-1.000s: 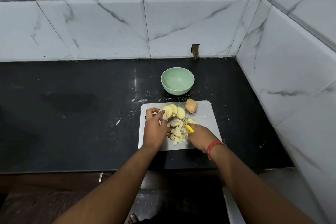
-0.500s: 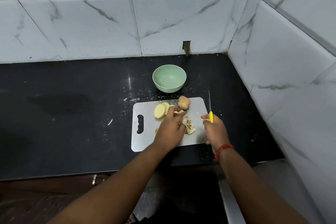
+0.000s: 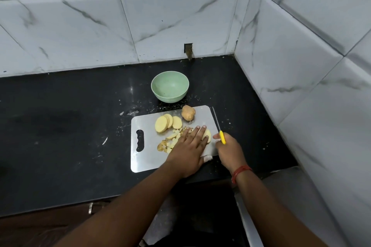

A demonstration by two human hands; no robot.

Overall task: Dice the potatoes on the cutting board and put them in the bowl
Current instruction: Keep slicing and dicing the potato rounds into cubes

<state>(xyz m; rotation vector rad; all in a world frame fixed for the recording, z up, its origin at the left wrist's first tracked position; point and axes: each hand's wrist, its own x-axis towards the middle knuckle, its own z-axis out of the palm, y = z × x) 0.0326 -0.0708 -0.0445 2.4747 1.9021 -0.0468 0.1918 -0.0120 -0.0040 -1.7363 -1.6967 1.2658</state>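
— What is seen on the cutting board (image 3: 144,163)?

— Three round potato slices (image 3: 168,123) are leaned against one another at the far middle of the board, and a whole unpeeled potato (image 3: 188,113) is set just to their right, near the far edge. A pile of diced potato (image 3: 170,141) is spread at the middle, partly hidden under the left hand (image 3: 189,146).

— How is that hand held?

— It is laid flat over the dice with the fingers straight and pointed away; a pale potato piece (image 3: 207,135) is seen just beside its fingers on the right, touching them. Whether anything is gripped beneath the palm cannot be told.

— And the right hand (image 3: 229,151)?

— It is curled round the yellow handle of a knife (image 3: 218,128). The thin blade is pointed away, along the right edge of the board.

— Where is the bowl (image 3: 170,87)?

— The green bowl is placed on the black counter (image 3: 70,126) just beyond the board's far edge — no potato is seen inside it. A small white scrap (image 3: 207,158) is found at the board's near right corner, and a red thread band (image 3: 240,172) is worn on the right wrist.
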